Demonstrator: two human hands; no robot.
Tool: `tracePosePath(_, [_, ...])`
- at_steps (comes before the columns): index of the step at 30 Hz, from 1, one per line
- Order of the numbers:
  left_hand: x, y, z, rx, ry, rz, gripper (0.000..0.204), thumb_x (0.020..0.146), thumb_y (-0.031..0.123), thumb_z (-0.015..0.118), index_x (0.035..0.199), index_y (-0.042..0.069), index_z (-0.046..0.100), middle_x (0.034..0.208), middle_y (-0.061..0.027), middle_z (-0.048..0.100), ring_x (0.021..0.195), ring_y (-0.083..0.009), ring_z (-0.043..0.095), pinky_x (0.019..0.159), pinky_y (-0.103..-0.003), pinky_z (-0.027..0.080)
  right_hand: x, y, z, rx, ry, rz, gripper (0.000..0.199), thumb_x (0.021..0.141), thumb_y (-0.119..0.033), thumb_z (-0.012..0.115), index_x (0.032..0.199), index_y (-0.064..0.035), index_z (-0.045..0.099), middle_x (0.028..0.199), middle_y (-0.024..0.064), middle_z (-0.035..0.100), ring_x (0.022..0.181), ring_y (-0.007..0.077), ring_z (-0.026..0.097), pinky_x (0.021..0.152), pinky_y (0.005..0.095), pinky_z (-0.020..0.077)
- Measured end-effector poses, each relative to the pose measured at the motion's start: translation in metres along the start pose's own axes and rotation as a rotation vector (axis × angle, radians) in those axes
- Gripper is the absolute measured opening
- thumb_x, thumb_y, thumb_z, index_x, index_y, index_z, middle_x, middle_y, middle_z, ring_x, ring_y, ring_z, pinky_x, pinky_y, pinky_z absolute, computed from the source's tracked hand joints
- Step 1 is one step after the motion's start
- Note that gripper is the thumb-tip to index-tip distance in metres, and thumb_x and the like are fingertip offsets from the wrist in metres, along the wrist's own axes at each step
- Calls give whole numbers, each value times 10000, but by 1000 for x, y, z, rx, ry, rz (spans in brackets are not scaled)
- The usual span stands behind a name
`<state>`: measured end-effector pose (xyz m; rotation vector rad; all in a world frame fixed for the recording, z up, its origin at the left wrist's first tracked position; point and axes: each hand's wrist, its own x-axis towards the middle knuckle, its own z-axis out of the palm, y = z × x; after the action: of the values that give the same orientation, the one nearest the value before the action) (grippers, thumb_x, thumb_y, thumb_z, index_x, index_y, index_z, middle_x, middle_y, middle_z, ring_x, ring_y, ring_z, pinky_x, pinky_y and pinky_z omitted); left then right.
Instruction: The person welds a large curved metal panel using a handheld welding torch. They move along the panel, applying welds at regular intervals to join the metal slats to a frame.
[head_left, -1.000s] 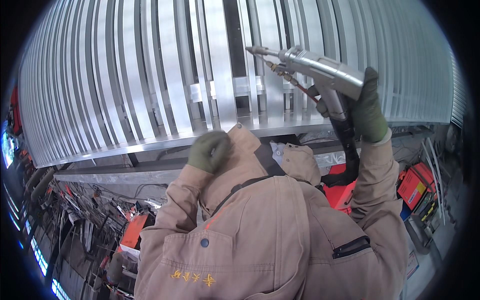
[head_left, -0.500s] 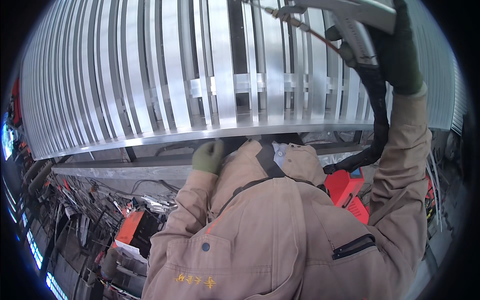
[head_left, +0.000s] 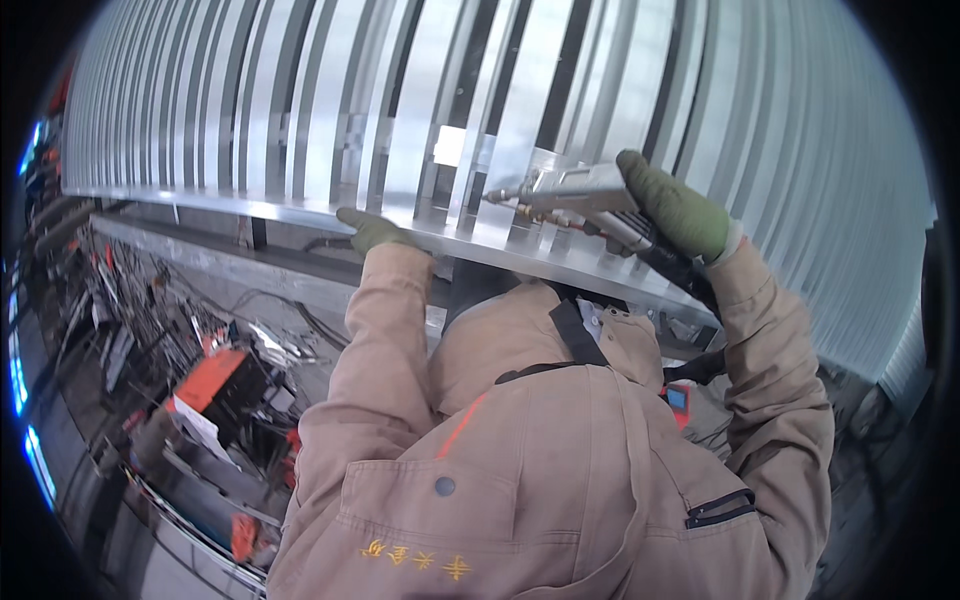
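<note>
A large slatted panel of bright metal strips (head_left: 530,70) lies before me, its near ends meeting a long metal rail (head_left: 290,212). My right hand (head_left: 680,212), in a green glove, is wrapped around a silver welding gun (head_left: 585,195) over the near right part of the slats. The gun's narrow tip points left, close above the slats near the rail. A thin feed tube runs along its underside and a black hose (head_left: 682,275) leads from its grip. My gloved left hand (head_left: 378,232) rests at the rail's edge, fingertips stretched leftward onto it; its underside is hidden.
Below the rail runs a grey metal beam (head_left: 220,262). To the left, the floor carries scattered metal offcuts and cables, with an orange-topped box (head_left: 212,383) among them. A red device with a small screen (head_left: 678,402) sits low beside my right arm.
My right hand has brought the welding gun down and left, from the far right to near the rail. My left hand has moved from a fist below the rail onto its edge. The view has shifted.
</note>
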<state>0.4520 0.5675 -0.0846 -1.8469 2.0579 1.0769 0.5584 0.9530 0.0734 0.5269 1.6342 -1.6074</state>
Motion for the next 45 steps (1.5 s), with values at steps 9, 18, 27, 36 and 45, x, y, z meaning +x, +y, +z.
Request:
tracePosePath(9, [2, 3, 10, 21, 122, -39, 986, 1134, 767, 411, 1394, -137, 704, 1304, -332, 797, 1238, -457, 784, 1051, -502, 631, 30, 3, 22, -102, -53, -174, 787, 1212, -667, 447, 1305, 30, 800, 1029, 76, 781, 881, 132, 680, 792, 299, 585])
tracePosePath(18, [-16, 12, 4, -10, 113, -42, 1038, 1122, 796, 377, 1422, -151, 680, 1385, -359, 755, 1304, -493, 740, 1138, -518, 589, 50, 20, 13, -111, -104, 28, 814, 1198, -694, 457, 1327, 30, 805, 973, 93, 783, 819, 157, 710, 752, 337, 604])
tracePosePath(27, [-11, 7, 8, -5, 143, -4, 1040, 1127, 791, 369, 1412, -159, 682, 1383, -352, 759, 1301, -491, 743, 1137, -516, 595, 52, 16, 13, 17, -143, 89, 821, 1184, -700, 499, 1260, 49, 826, 904, 93, 774, 736, 142, 700, 645, 320, 595])
tracePosePath(36, [-3, 5, 10, 16, 166, -12, 1036, 1127, 789, 377, 1388, -161, 697, 1344, -351, 775, 1272, -492, 756, 1120, -520, 604, 53, 24, 14, -5, -114, 14, 824, 1176, -709, 513, 1238, 49, 830, 869, 88, 764, 717, 148, 705, 661, 313, 592])
tracePosePath(45, [-1, 3, 11, -42, 130, 0, 1070, 1120, 809, 371, 1452, -171, 647, 1432, -366, 731, 1341, -493, 722, 1164, -519, 575, 52, 20, 10, -28, -174, 51, 824, 1183, -705, 499, 1253, 52, 817, 886, 91, 765, 733, 155, 714, 674, 323, 595])
